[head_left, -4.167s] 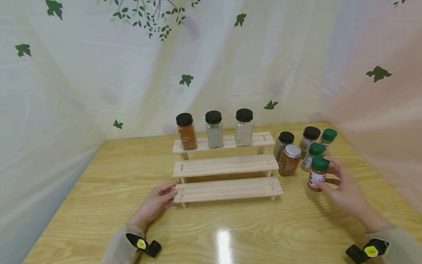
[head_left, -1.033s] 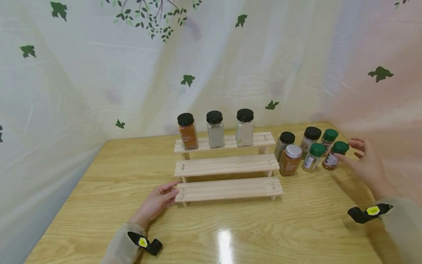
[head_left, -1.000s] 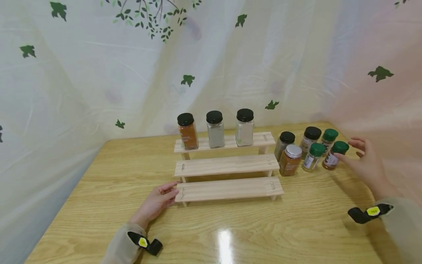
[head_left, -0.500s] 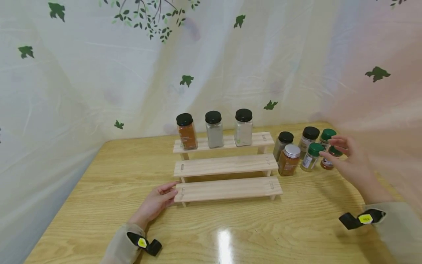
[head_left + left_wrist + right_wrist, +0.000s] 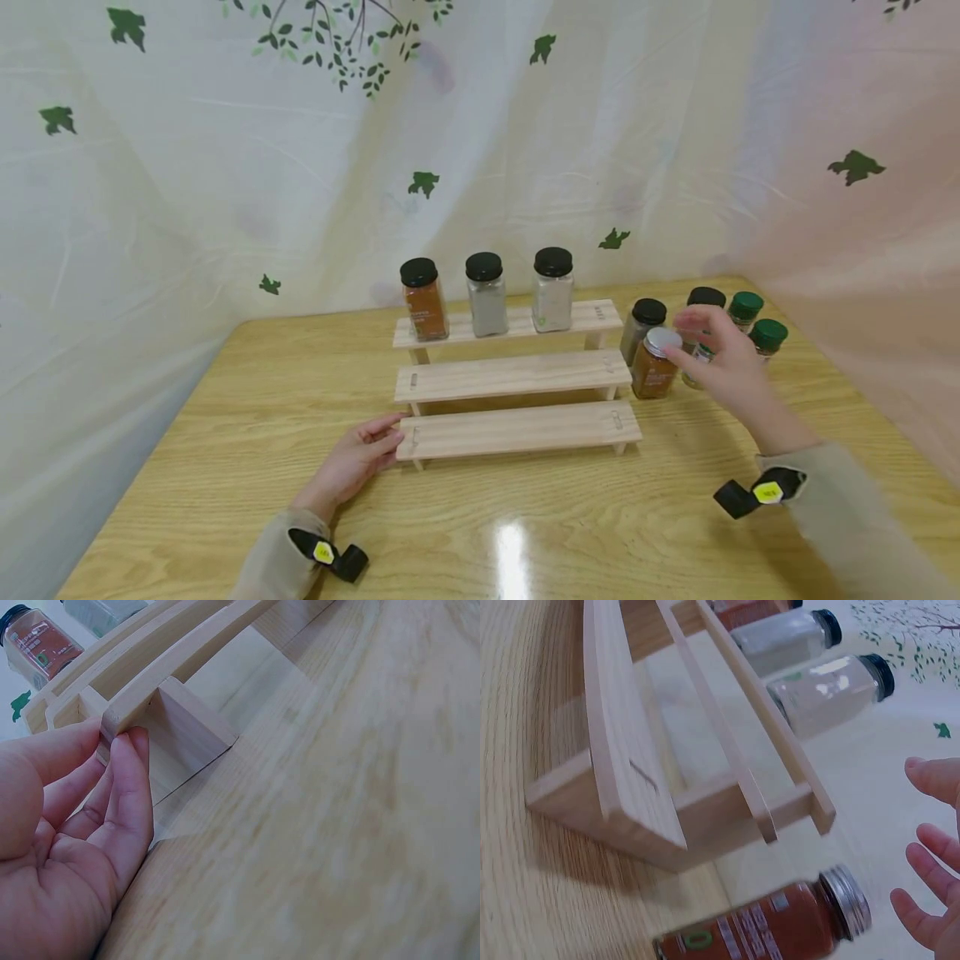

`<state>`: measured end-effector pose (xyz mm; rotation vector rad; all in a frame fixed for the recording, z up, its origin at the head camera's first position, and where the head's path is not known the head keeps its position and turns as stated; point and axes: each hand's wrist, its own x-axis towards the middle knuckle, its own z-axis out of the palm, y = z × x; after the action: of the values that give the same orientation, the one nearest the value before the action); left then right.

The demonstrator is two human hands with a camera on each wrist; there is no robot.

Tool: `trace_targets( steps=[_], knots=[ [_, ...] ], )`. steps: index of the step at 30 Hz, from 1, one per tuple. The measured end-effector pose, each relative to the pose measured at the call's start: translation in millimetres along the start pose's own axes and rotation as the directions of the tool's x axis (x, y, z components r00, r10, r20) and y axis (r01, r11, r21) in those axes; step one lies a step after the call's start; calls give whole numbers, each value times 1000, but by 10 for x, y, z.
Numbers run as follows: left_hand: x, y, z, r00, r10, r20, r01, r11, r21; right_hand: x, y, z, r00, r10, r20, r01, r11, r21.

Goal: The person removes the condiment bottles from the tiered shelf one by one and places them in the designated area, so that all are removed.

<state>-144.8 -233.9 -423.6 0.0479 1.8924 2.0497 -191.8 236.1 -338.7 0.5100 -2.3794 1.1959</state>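
My left hand (image 5: pixel 356 462) pinches the left end of the lowest board of a three-tier wooden spice rack (image 5: pixel 517 429). Close up in the left wrist view, thumb and fingertips (image 5: pixel 127 761) grip the board's corner. At the right, my right hand (image 5: pixel 723 362) hovers by a silver-lidded spice jar (image 5: pixel 654 377) of red-brown powder, fingers spread and holding nothing. The right wrist view has these fingers (image 5: pixel 930 847) apart from the jar's silver lid (image 5: pixel 846 901). Along the top tier stand an orange spice jar (image 5: pixel 427 310), a grey one (image 5: pixel 489 307) and a pale one (image 5: pixel 553 304), all black-lidded.
Beside the rack's right end stand a black-lidded jar (image 5: pixel 636 337), another black-lidded jar (image 5: pixel 705 298) and several green-lidded jars, including one at the right (image 5: pixel 768 335). My right hand partly hides this group. A leaf-printed cloth (image 5: pixel 300 167) hangs behind the wooden table (image 5: pixel 300 367).
My right hand set the green-lidded red jar down at the right of the group, let go, and moved left to the silver-lidded jar. My left hand stays on the rack.
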Motion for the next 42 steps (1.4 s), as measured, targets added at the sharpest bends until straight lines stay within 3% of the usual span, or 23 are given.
trace_targets(
  steps=[12, 18, 24, 42],
  knots=[
    [5, -5, 4, 1000, 9, 4, -9, 1000, 0, 230, -296, 352, 999, 1, 49, -5, 997, 74],
    [8, -20, -11, 1000, 0, -3, 0, 1000, -3, 355, -435, 462, 995, -37, 88, 23, 989, 149],
    [8, -19, -7, 1000, -3, -3, 3, 1000, 0, 461, -509, 532, 991, -16, 133, -11, 981, 195],
    [5, -1, 29, 1000, -1, -29, 2, 1000, 23, 690, -634, 659, 985, 28, 172, -55, 987, 150]
  ],
)
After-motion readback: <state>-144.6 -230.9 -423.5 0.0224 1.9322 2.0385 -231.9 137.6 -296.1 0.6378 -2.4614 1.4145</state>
